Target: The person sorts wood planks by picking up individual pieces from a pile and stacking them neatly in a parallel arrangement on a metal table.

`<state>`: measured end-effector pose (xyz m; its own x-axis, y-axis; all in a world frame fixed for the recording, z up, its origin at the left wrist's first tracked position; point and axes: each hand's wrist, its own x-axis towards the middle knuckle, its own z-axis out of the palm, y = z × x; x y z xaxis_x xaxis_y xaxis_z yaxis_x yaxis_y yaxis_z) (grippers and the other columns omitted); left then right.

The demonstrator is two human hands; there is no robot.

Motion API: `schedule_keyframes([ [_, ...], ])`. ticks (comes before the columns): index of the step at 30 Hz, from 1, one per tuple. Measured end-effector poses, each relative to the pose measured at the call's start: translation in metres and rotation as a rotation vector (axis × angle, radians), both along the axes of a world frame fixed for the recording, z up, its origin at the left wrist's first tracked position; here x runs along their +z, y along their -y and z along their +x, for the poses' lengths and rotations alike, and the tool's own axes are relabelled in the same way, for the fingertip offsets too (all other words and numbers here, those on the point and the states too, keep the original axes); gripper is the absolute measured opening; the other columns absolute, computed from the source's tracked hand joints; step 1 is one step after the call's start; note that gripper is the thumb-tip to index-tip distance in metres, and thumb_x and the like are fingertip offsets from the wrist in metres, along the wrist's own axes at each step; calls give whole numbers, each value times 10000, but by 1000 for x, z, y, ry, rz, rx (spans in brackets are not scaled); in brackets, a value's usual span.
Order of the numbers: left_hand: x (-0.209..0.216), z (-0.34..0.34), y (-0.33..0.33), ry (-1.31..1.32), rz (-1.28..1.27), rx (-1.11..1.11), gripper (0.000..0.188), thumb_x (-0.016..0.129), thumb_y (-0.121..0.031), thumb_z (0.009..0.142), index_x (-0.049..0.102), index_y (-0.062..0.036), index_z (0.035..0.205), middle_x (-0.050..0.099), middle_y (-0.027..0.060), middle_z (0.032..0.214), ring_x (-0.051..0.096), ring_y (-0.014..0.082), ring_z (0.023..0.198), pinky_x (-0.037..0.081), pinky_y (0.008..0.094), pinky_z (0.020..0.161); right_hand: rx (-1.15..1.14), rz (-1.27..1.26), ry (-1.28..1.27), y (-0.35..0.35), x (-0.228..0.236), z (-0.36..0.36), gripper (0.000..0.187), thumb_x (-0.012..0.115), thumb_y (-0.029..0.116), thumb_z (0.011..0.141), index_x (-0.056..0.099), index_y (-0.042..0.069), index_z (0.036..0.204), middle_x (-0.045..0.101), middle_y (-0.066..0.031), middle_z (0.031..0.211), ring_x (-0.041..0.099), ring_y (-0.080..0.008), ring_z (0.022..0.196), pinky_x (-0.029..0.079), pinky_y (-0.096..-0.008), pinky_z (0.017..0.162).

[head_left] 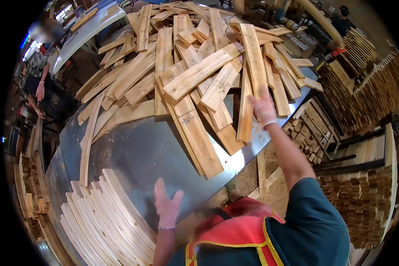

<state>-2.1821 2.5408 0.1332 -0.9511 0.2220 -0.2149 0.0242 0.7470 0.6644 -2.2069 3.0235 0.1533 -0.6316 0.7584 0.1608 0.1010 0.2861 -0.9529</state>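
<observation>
My right hand, in a thin pale glove, is at the near end of a long wooden board on top of the heap. Its fingers are somewhat blurred but look closed round that end. My left hand, gloved too, hovers over the metal table with thumb and fingers apart, holding nothing. Beside it stands a row of narrow pale wood strips, packed side by side. The pile of loose boards lies crisscrossed across the table's far part, with a wide board pointing toward me.
Stacked boards stand at the right, with a bin of short wood pieces nearer the table. A ribbed hose hangs at the far right. Another person stands at the left beside a pale table. More stacked wood is at the left.
</observation>
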Motion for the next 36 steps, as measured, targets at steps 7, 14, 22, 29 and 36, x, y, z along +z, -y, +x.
schedule_keyframes([
  [7,-83,-97,-138,369,720,198,938,803,-260,872,313,-7,1630,558,204,1509,554,303,1378,418,394,1167,-48,-399,297,-136,-63,-27,956,852,327,869,330,58,1624,618,-203,1413,668,-263,1124,577,-394,846],
  [14,-32,-89,-176,565,903,275,648,792,-32,864,473,2,1427,667,126,1294,674,233,1124,546,373,996,297,-747,-10,5,-50,-15,992,870,-3,772,335,112,1599,648,-149,1312,656,-285,1164,586,-391,945],
  [22,-18,22,-72,268,294,375,488,814,-130,833,615,6,1257,749,124,1149,714,218,1049,557,355,927,565,-212,304,171,-72,40,1252,921,84,673,161,37,1667,513,-194,1508,559,-309,1327,481,-394,1122],
  [29,-43,68,59,249,343,712,533,803,-186,847,614,22,1300,736,159,1231,721,280,1076,549,377,958,900,-327,699,282,-31,17,956,863,211,774,363,23,1566,711,-204,1239,700,-336,1134,544,-394,1012],
  [36,-5,69,119,-239,-422,379,741,599,-515,981,501,-23,1527,550,201,1520,494,377,1416,331,512,1226,1304,-160,721,440,-49,44,952,810,253,832,313,12,1608,638,-254,1386,641,-348,1261,484,-414,1083],
])
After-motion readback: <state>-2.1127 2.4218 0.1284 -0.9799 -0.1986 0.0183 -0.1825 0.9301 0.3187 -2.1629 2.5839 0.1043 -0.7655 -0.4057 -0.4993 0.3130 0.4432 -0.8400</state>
